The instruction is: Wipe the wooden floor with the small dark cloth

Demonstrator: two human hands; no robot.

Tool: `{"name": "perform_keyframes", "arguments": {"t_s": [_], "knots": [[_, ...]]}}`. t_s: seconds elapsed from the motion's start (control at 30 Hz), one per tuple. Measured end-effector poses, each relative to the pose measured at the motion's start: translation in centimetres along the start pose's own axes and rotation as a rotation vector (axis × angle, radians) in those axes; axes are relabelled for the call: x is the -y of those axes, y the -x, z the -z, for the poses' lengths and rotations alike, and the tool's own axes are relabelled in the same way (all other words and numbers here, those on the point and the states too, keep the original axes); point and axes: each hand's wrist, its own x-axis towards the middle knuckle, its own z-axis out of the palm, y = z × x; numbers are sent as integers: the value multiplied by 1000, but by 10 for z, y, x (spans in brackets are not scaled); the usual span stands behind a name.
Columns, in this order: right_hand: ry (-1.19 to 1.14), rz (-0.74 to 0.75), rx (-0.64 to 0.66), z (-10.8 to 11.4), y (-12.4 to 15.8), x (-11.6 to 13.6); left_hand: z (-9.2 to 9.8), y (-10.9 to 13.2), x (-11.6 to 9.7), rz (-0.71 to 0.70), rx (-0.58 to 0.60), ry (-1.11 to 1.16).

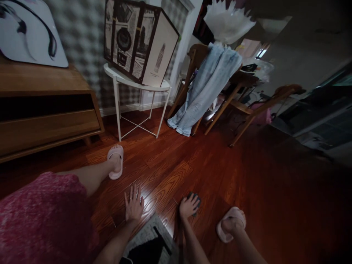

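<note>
My left hand is open, its fingers spread, over the glossy wooden floor. Whether its palm touches the boards I cannot tell. Farther right, my right hand grips a small dark cloth-like pad from above against the floor, fingers laid over it. Most of the pad is hidden under the palm, so its exact kind is unclear. Between my forearms lies a grey patterned piece with black shapes, partly cut off by the lower edge.
My feet, in a pink slipper on the left and another slipper on the right, flank my hands. Ahead stand a wooden cabinet, a white side table bearing a printed box, and chairs, one draped with jeans.
</note>
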Motion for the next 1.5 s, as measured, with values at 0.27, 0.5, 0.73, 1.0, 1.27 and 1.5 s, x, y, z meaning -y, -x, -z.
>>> {"name": "perform_keyframes", "arguments": {"t_s": [0.27,0.5,0.73,1.0,1.27,1.5], "knots": [[-151,653,345,-5,73,85,2,-1,-5,22,-51,-49],[-108,591,316,0,-26,19,-8,0,2,-51,2,18],[-79,113,84,10,-53,-56,-3,-1,0,-15,0,20],[-100,292,186,-6,49,47,5,0,-5,8,-31,-30],[-262,966,397,6,51,80,-3,0,0,-41,-13,-18],[-74,323,204,13,-65,-41,-2,2,4,-80,44,4]]}}
